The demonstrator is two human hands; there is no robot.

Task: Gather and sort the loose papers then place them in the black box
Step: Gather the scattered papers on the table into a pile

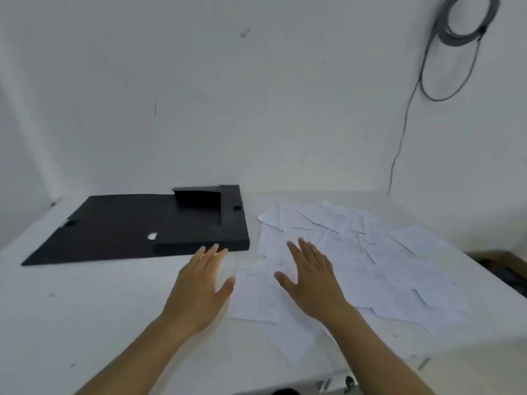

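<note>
Seemingly, loose papers carry faint, illegible print.

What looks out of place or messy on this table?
The loose white printed papers lie scattered and overlapping at odd angles on the white table, right of the open black file box. Both hands, left and right, are spread open, holding nothing.

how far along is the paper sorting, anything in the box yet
Barely begun. Done: the black box lies open on the table, with no papers visible inside. In hand: nothing; the left hand and right hand are spread open and flat, the right over the papers. Left: the sheets lie scattered, still to gather, sort and box.
</note>
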